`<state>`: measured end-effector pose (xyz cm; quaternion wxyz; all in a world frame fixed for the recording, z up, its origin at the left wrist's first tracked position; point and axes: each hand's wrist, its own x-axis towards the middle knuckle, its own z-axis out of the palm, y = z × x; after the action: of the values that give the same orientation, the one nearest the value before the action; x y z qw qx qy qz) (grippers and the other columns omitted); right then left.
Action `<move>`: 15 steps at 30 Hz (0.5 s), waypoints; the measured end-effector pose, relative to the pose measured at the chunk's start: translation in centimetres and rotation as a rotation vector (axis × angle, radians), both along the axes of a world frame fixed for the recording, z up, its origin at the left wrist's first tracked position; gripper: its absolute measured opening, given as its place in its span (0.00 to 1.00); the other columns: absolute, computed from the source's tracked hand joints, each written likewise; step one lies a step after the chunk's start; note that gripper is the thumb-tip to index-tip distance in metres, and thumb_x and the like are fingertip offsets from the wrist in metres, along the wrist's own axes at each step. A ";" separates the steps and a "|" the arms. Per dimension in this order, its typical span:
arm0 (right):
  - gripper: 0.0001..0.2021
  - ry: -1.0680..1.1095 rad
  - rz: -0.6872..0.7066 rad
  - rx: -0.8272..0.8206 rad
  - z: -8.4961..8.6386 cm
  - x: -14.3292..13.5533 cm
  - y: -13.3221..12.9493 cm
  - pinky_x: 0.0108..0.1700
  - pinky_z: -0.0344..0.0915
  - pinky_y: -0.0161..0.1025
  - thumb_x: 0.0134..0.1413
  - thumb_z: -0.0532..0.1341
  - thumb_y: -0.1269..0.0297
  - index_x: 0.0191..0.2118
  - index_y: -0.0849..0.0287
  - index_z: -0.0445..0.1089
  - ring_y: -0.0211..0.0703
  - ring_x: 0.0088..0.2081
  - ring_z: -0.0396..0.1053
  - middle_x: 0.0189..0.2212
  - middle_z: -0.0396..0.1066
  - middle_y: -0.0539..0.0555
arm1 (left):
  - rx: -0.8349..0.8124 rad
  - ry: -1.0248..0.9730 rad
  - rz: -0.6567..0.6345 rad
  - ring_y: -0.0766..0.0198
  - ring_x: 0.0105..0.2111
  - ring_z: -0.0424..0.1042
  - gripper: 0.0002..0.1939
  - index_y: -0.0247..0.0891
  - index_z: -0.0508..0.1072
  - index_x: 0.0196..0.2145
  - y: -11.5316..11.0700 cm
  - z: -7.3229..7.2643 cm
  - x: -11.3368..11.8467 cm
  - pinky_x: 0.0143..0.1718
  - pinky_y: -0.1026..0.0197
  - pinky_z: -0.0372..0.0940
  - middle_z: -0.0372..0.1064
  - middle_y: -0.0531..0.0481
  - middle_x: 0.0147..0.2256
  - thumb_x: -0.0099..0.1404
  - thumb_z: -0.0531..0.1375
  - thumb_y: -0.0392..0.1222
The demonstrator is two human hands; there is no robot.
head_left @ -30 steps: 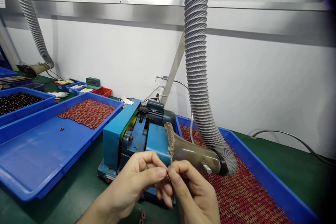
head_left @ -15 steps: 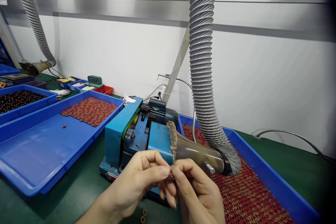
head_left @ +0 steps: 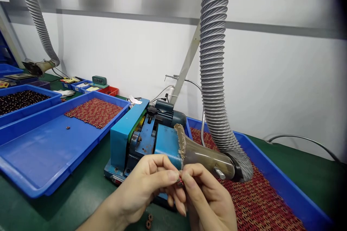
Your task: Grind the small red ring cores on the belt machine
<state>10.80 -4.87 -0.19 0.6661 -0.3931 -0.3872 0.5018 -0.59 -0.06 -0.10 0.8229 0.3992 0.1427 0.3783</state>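
My left hand [head_left: 148, 189] and my right hand [head_left: 210, 198] meet at the lower middle, fingertips touching. Between them they pinch a small red toothed part [head_left: 180, 182], mostly covered by the fingers. Directly behind my hands stands a blue motor-driven machine [head_left: 118, 148]. A brownish translucent suction hood [head_left: 207, 158] adjoins its right end. On the green bench below my left hand lie a couple of loose copper-coloured toothed parts [head_left: 149, 221]. To the right, a blue tray [head_left: 295, 196] carries many red and copper toothed parts [head_left: 260, 202], partly hidden by the hood and my right hand.
A grey corrugated hose [head_left: 215, 61] hangs down to the hood. At left, a long blue tray [head_left: 43, 144] holds a sheet of red parts [head_left: 94, 112] and one loose piece [head_left: 68, 127]. Behind it are a tray of dark parts [head_left: 21, 101], small bins and a green clock [head_left: 99, 80].
The whole view has shifted slightly, so the scene sits a little further right. Both hands keep their pinch on the small part, with only slight finger movement.
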 end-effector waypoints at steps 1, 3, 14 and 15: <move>0.16 -0.001 -0.004 -0.001 0.0 0.0 0.0 0.22 0.57 0.29 0.51 0.71 0.53 0.25 0.59 0.72 0.30 0.16 0.63 0.15 0.68 0.46 | -0.002 -0.002 -0.002 0.71 0.18 0.71 0.19 0.34 0.68 0.26 0.0 0.0 0.0 0.21 0.74 0.60 0.71 0.51 0.19 0.55 0.70 0.51; 0.16 -0.004 -0.009 0.000 0.1 0.0 0.0 0.22 0.57 0.29 0.50 0.72 0.53 0.25 0.59 0.72 0.30 0.17 0.64 0.15 0.68 0.45 | -0.007 -0.006 -0.005 0.71 0.18 0.71 0.19 0.34 0.68 0.26 0.1 -0.1 0.0 0.21 0.74 0.60 0.71 0.52 0.18 0.55 0.70 0.51; 0.11 0.084 0.004 0.026 0.1 -0.1 0.5 0.21 0.62 0.27 0.48 0.73 0.56 0.25 0.56 0.77 0.30 0.15 0.63 0.14 0.69 0.46 | -0.015 -0.061 -0.016 0.70 0.20 0.73 0.16 0.34 0.70 0.29 0.0 0.0 -0.2 0.23 0.72 0.62 0.73 0.50 0.21 0.57 0.70 0.48; 0.09 0.076 0.006 0.064 -0.1 0.1 0.7 0.21 0.64 0.27 0.48 0.73 0.57 0.25 0.55 0.78 0.31 0.16 0.65 0.15 0.70 0.46 | -0.018 -0.068 -0.018 0.69 0.21 0.73 0.15 0.34 0.72 0.31 0.0 0.1 -0.3 0.24 0.72 0.63 0.74 0.50 0.22 0.57 0.71 0.47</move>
<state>10.90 -4.22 -0.24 0.6910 -0.3511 -0.3789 0.5057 -0.91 -0.07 -0.01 0.8344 0.3799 0.1143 0.3827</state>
